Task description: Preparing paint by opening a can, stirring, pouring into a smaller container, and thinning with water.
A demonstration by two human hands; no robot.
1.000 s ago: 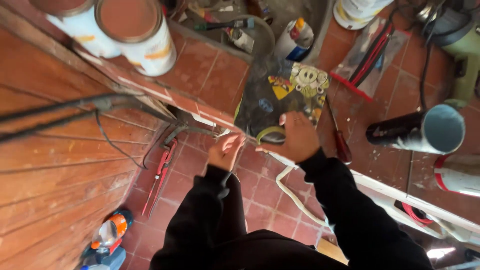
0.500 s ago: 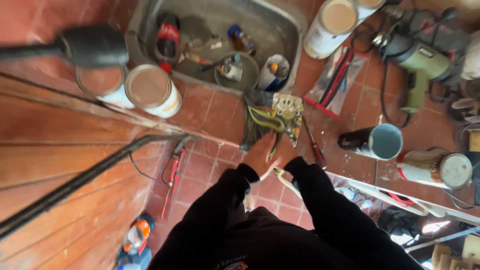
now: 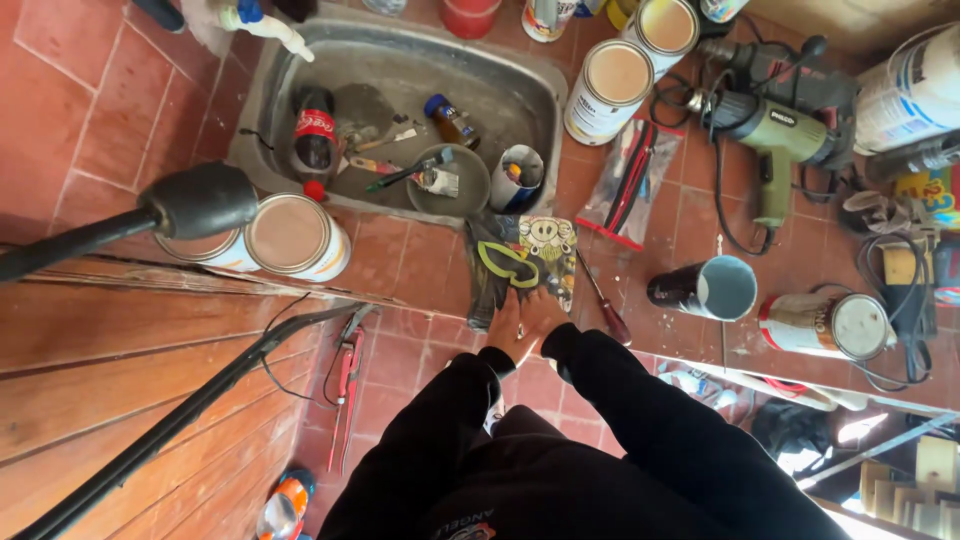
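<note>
My left hand [image 3: 503,326] and my right hand [image 3: 547,314] meet in black sleeves over the red tile floor. Both touch the near edge of a dark glove pack [image 3: 505,262] with a yellow loop and a card showing a cartoon face. A small bright glint shows between the two hands; I cannot tell what it is. The fingers are bunched together and partly hidden, so their grip is unclear. A dark-red-handled screwdriver [image 3: 603,303] lies just right of my right hand.
A grey tub [image 3: 530,75] behind the pack holds a bottle, a bowl and a cup. Paint cans [image 3: 295,238] stand left and at the back. A green drill [image 3: 772,135], tipped cans [image 3: 712,288], red pliers [image 3: 348,366], a black pole [image 3: 170,435] and wooden planks [image 3: 90,370] surround me.
The view has pulled back and tilted up, bringing the tub and drill into sight. My two hands have come together at the near edge of the glove pack.
</note>
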